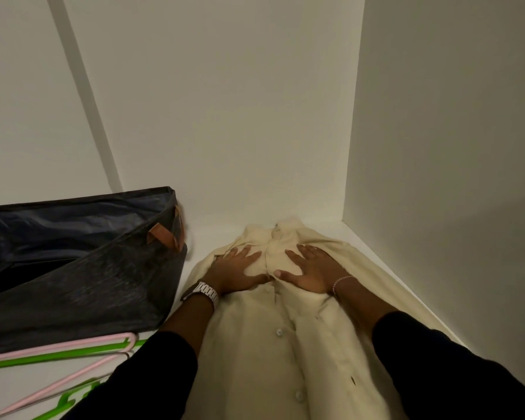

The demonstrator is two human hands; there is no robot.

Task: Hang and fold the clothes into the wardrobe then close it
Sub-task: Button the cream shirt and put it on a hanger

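A cream buttoned shirt lies spread flat on the white wardrobe shelf, collar toward the back wall. My left hand, with a silver watch on its wrist, presses flat on the shirt's chest left of the button line. On the other side of the buttons my right hand rests on the cloth with straight fingers, a thin bracelet at its wrist. Both thumbs point inward and almost meet at the placket. Neither hand grips the fabric.
A dark blue fabric storage bag with a brown leather tab stands open to the left of the shirt. Pink and green hangers lie in front of the bag. White wardrobe walls close off the back and right.
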